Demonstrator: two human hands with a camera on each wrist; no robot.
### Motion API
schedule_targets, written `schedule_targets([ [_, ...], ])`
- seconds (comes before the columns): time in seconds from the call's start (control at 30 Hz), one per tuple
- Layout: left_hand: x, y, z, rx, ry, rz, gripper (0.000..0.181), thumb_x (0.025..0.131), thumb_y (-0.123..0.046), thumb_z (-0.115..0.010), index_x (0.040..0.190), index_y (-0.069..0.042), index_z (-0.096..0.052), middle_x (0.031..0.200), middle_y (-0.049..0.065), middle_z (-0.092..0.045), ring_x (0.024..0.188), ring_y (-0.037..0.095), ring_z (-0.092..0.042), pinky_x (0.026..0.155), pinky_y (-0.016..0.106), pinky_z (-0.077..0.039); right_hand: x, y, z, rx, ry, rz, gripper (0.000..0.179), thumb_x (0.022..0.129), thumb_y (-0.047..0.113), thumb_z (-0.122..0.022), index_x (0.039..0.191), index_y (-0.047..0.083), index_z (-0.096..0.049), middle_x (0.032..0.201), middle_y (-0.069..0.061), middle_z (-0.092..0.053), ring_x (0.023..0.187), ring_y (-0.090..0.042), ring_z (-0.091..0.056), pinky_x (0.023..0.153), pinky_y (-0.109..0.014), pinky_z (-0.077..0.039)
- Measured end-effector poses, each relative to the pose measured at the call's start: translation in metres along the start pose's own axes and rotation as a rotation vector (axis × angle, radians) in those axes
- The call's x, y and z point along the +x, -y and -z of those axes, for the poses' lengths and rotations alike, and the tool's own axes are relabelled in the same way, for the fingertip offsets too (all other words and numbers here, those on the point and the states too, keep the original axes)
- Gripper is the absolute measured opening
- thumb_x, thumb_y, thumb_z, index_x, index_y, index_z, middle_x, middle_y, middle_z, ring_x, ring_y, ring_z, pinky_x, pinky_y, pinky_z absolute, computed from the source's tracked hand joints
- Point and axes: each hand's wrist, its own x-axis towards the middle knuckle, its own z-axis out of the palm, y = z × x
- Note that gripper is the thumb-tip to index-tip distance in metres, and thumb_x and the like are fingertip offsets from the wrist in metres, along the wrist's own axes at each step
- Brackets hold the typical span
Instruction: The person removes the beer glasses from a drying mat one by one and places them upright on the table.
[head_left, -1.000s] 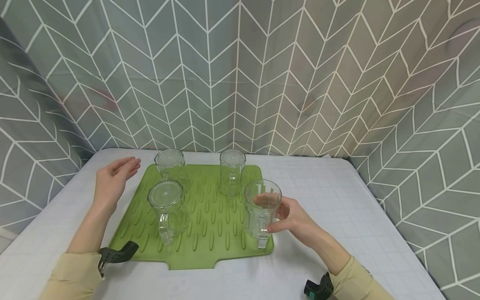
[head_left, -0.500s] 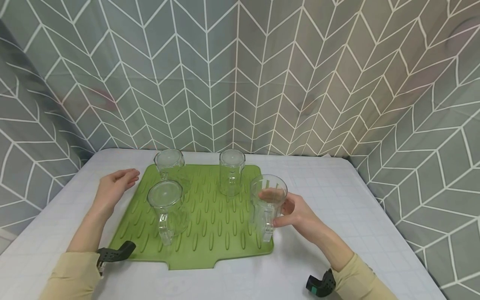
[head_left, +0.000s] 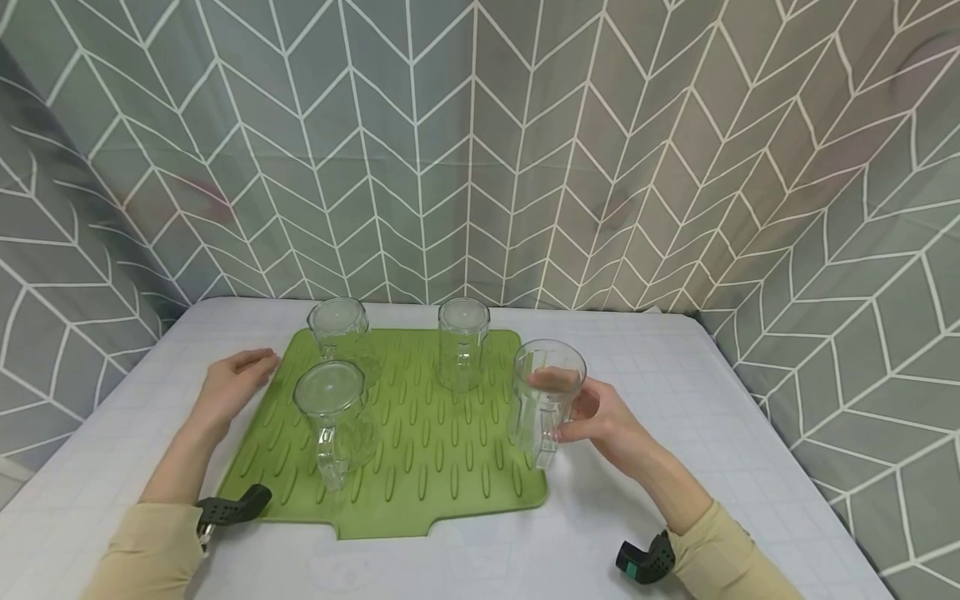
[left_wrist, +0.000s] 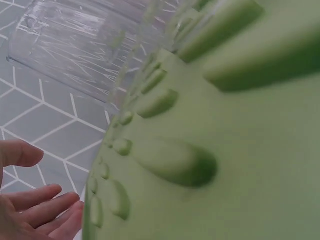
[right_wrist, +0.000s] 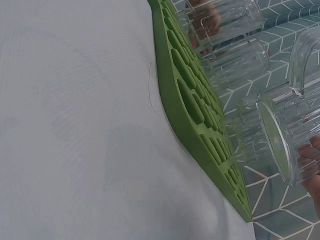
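My right hand [head_left: 615, 421] grips a clear glass mug [head_left: 542, 417] from its right side, fingers behind it and thumb near its handle. In the right wrist view the mug [right_wrist: 300, 135] hangs apart from the mat, its handle visible and one round end facing the mat. A green ridged drying mat [head_left: 420, 467] lies under several other glass mugs: one front left [head_left: 333, 425], one back left [head_left: 339, 329], one back right [head_left: 462, 346]. By the mat's left edge my left hand [head_left: 234, 387] holds nothing; in the left wrist view its fingers [left_wrist: 50, 210] are loosely extended.
A white cloth [head_left: 712, 400] covers the table around the mat. Behind and beside the table hangs a grey curtain [head_left: 450, 150] with white zigzag lines. Black wrist straps [head_left: 236, 507] are worn on both forearms.
The gripped mug has risen and shifted right, toward the mat's right edge, along with my right hand. My left hand has come lower. The other mugs have stayed put.
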Motion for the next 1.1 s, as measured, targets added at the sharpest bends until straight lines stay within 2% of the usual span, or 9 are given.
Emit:
schedule_targets([
  [0.3, 0.003, 0.010, -0.005, -0.002, -0.029, -0.031, 0.066, 0.105, -0.041, -0.045, 0.147, 0.010, -0.039, 0.145, 0.034, -0.046, 0.130, 0.044, -0.050, 0.110, 0.060, -0.039, -0.001, 0.000, 0.005, 0.006, -0.023, -0.016, 0.074, 0.075, -0.001, -0.073, 0.144, 0.006, -0.049, 0.145, -0.001, -0.057, 0.136, -0.016, -0.046, 0.112, -0.048, -0.030],
  [0.33, 0.003, 0.010, -0.006, -0.004, -0.036, -0.033, 0.065, 0.105, -0.041, -0.045, 0.146, 0.009, -0.040, 0.144, 0.033, -0.047, 0.127, 0.040, -0.053, 0.109, 0.059, -0.040, -0.001, 0.000, 0.005, 0.005, -0.024, -0.017, 0.075, 0.075, -0.001, -0.073, 0.145, 0.006, -0.048, 0.145, -0.001, -0.057, 0.136, -0.016, -0.046, 0.112, -0.048, -0.031],
  [0.4, 0.003, 0.012, -0.007, -0.008, -0.048, -0.036, 0.064, 0.105, -0.041, -0.046, 0.146, 0.008, -0.041, 0.144, 0.031, -0.049, 0.116, 0.021, -0.061, 0.109, 0.057, -0.041, -0.001, 0.000, 0.007, 0.006, -0.024, -0.017, 0.074, 0.075, -0.001, -0.073, 0.145, 0.006, -0.048, 0.146, -0.001, -0.056, 0.136, -0.016, -0.047, 0.112, -0.048, -0.032],
  [0.47, 0.003, 0.013, -0.007, -0.015, -0.060, -0.037, 0.063, 0.104, -0.041, -0.047, 0.146, 0.007, -0.043, 0.144, 0.029, -0.050, 0.103, 0.001, -0.058, 0.109, 0.055, -0.043, -0.001, 0.000, 0.008, 0.006, -0.024, -0.012, 0.074, 0.076, -0.002, -0.073, 0.145, 0.006, -0.048, 0.146, -0.001, -0.056, 0.135, -0.017, -0.047, 0.111, -0.047, -0.033],
  [0.57, 0.003, 0.015, -0.008, -0.029, -0.081, -0.043, 0.062, 0.104, -0.041, -0.049, 0.145, 0.006, -0.045, 0.144, 0.027, -0.052, 0.090, -0.017, -0.048, 0.104, 0.033, -0.050, -0.002, 0.000, 0.010, 0.012, -0.022, -0.005, 0.073, 0.076, -0.002, -0.073, 0.145, 0.005, -0.048, 0.146, -0.003, -0.056, 0.135, -0.017, -0.048, 0.110, -0.045, -0.034],
  [0.7, 0.002, 0.020, -0.009, -0.039, -0.109, -0.049, 0.060, 0.104, -0.041, -0.050, 0.143, 0.004, -0.049, 0.143, 0.025, -0.053, 0.089, -0.018, -0.052, 0.086, 0.010, -0.051, -0.002, 0.000, 0.012, 0.012, -0.027, 0.007, 0.073, 0.077, -0.003, -0.072, 0.145, 0.004, -0.048, 0.145, -0.002, -0.057, 0.135, -0.017, -0.048, 0.110, -0.043, -0.035],
  [0.87, 0.003, 0.025, -0.010, -0.046, -0.135, -0.060, 0.056, 0.104, -0.039, -0.050, 0.141, 0.003, -0.051, 0.142, 0.024, -0.054, 0.089, -0.017, -0.055, 0.086, 0.010, -0.051, -0.002, 0.000, 0.015, 0.010, -0.042, 0.011, 0.072, 0.076, -0.003, -0.072, 0.144, 0.003, -0.049, 0.142, 0.001, -0.060, 0.134, -0.018, -0.048, 0.110, -0.042, -0.035],
  [1.1, 0.003, 0.027, -0.011, -0.061, -0.154, -0.077, 0.054, 0.104, -0.037, -0.051, 0.140, 0.004, -0.052, 0.141, 0.023, -0.056, 0.089, -0.019, -0.055, 0.082, 0.004, -0.047, -0.001, -0.001, 0.019, 0.015, -0.053, 0.025, 0.072, 0.076, -0.004, -0.072, 0.143, 0.002, -0.049, 0.143, -0.003, -0.059, 0.136, -0.019, -0.047, 0.110, -0.041, -0.035],
])
